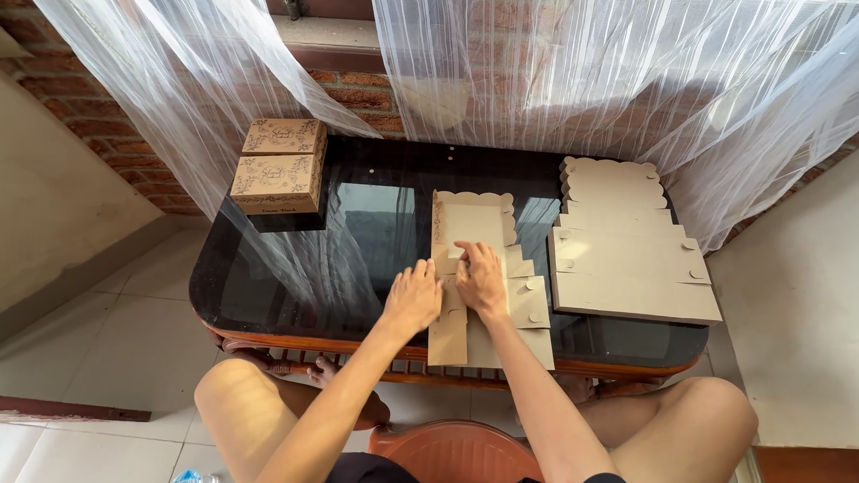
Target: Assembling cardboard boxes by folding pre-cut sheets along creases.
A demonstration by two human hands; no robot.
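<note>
Both hands press flat on an unfolded cardboard box blank (473, 272) lying on a dark glass table (285, 284). Left hand (414, 296) palm down on the blank's left edge, right hand (480, 281) just beside it, fingers spread over the middle. Stack of flat blanks (628, 267) to the right, apart. Two folded printed boxes (280, 167) stacked at far left corner. White curtains (550, 55) behind.

Place: a home room used for small craft work | Signs: bare brick wall (54, 86), sheer white curtains (550, 65) over a window, tiled floor (131, 345), low glass-topped table (276, 284) | Also: stacked flat cardboard blanks (628, 267) and folded printed boxes (280, 170) stood there
</note>
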